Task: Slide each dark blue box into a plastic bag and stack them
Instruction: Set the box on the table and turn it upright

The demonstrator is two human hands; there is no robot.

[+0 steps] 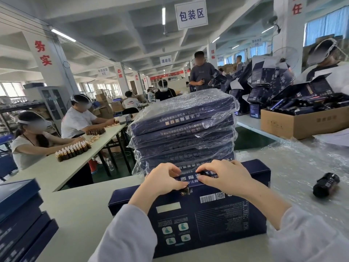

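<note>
Dark blue box [198, 220] lies flat on the table [85, 205], back panel up; looks like stiff card, probably light, smooth, best taken by its long edges; left hand [166, 178] and right hand [224, 176] grip its far edge beside the clasp [186, 191], fingertips hidden; beyond, the bagged stack [183, 129], film likely slippery, base hidden; no loose bag discernible.

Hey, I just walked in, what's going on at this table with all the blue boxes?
A person is packing boxes at a white table. Their left grip and right grip hold the far edge of a dark blue box lying flat in front of them; it is not yet bagged. Right behind it stands a stack of bagged boxes. More unbagged boxes wait at the left.
</note>
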